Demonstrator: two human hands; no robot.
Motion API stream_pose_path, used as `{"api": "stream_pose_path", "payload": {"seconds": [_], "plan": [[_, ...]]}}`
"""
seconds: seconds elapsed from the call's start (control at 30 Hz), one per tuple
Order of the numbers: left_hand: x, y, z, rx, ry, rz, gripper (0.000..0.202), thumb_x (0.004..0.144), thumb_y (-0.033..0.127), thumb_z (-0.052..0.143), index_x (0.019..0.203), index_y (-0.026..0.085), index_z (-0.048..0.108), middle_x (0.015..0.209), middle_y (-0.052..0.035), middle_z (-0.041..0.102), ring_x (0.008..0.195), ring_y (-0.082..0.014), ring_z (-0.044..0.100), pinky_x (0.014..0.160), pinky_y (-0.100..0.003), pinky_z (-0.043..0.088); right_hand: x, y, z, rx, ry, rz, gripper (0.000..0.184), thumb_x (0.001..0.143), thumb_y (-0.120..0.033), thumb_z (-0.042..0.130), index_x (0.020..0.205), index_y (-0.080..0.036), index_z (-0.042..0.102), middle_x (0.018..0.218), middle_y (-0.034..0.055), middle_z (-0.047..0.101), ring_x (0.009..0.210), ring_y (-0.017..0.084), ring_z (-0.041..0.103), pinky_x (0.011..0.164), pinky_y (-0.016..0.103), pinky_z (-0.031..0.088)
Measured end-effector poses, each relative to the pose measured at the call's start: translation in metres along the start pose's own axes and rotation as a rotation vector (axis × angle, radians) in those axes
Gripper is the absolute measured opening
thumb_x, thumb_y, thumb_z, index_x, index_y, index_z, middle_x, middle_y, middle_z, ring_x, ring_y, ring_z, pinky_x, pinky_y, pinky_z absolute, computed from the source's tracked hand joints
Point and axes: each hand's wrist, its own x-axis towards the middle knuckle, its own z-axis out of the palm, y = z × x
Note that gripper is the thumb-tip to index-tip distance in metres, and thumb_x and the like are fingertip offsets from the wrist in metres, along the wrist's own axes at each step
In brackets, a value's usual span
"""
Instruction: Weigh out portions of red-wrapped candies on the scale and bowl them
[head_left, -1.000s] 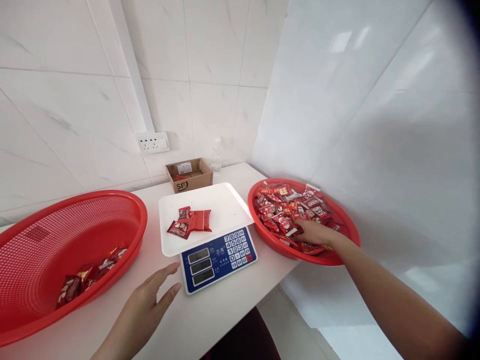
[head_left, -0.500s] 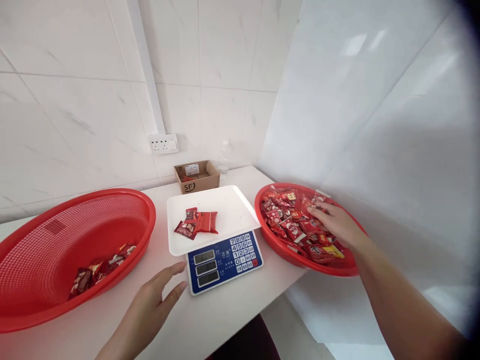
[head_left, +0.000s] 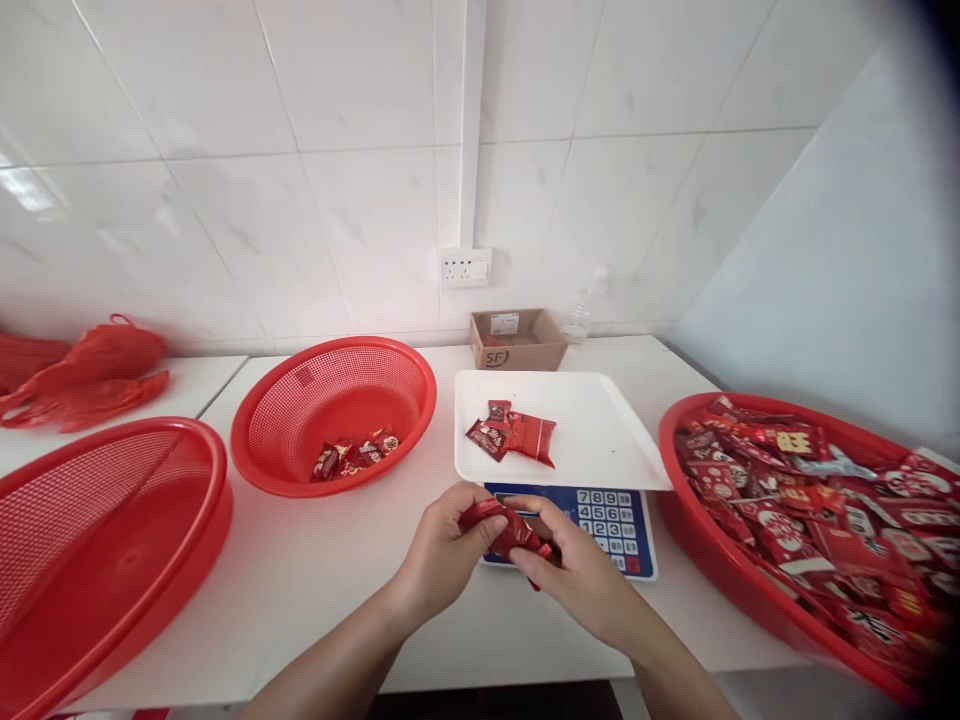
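Observation:
My left hand [head_left: 448, 545] and my right hand [head_left: 571, 562] meet in front of the scale, both closed on red snack packets [head_left: 516, 530]. How many packets they hold I cannot tell. Behind the hands is a digital scale [head_left: 611, 520], its blue panel partly covered by them and its displays mostly hidden. On its white tray [head_left: 600, 425] lie a few red packets [head_left: 531, 438], gathered at the left. To the right a red basket [head_left: 679, 480] is full of assorted red snack packets [head_left: 795, 510].
Left of the scale stands a red mesh basket [head_left: 259, 385] with several packets [head_left: 352, 455] inside. Another red basket [head_left: 202, 520] sits nearer at far left. Red plastic bags [head_left: 97, 370] lie behind it. A cardboard box [head_left: 517, 345] and a clear bottle [head_left: 581, 315] stand against the wall.
The view has swung left. My right hand has left the full basket and come to the scale with red packets. My left hand, empty before, now grips them too.

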Motion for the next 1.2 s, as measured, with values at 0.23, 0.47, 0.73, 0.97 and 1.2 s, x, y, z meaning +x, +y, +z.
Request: {"api": "stream_pose_path", "payload": {"seconds": [0.23,0.47,0.73,0.97,1.2], "plan": [[0.018,0.005,-0.022,0.244,0.125,0.408,0.01,0.088,0.018,0.051,0.086,0.018,0.061,0.087,-0.0054,0.065,0.084,-0.0171,0.064,0.076,-0.032,0.052,-0.001,0.013,-0.024,0.077,0.346,0.037,0.036,0.079,-0.056,0.058,0.083,-0.021,0.064,0.065,0.0002,0.056,0.053,0.012,0.042,0.049,0.026,0.035],[0.047,-0.005,-0.026,0.896,-0.012,0.534,0.023,0.084,0.003,0.048,0.092,0.016,0.065,0.099,-0.0092,0.068,0.094,-0.0216,0.063,0.082,-0.038,0.053,-0.011,0.023,-0.037,0.398,0.441,0.135,0.045,0.064,-0.062,0.073,0.083,-0.022,0.066,0.082,0.0039,0.059,0.061,0.012,0.045,0.043,0.021,0.032],[0.018,0.025,-0.017,0.917,-0.123,0.726,0.019,0.089,0.025,0.057,0.105,0.018,0.061,0.116,-0.0105,0.064,0.12,-0.0279,0.051,0.101,-0.05,0.042,-0.003,0.018,-0.039,0.319,0.362,0.088,0.045,0.072,-0.055,0.068,0.104,-0.024,0.062,0.087,0.0025,0.061,0.062,0.012,0.05,0.055,0.026,0.045],[0.004,0.047,-0.013,0.851,-0.149,0.813,0.02,0.091,0.023,0.054,0.109,0.017,0.06,0.105,-0.0096,0.069,0.106,-0.0207,0.061,0.096,-0.038,0.048,0.037,0.014,-0.025,-0.256,0.48,-0.202,0.027,0.083,-0.044,0.053,0.099,-0.024,0.061,0.105,0.0079,0.065,0.093,0.024,0.061,0.086,0.042,0.048],[0.004,0.009,-0.029,0.91,-0.09,0.676,0.019,0.091,0.021,0.052,0.108,0.018,0.061,0.105,-0.0094,0.068,0.101,-0.0219,0.062,0.092,-0.041,0.05,0.048,0.021,-0.029,-0.441,0.566,-0.339,0.023,0.087,-0.041,0.048,0.096,-0.024,0.063,0.103,0.0084,0.062,0.096,0.024,0.06,0.084,0.041,0.05]]}}
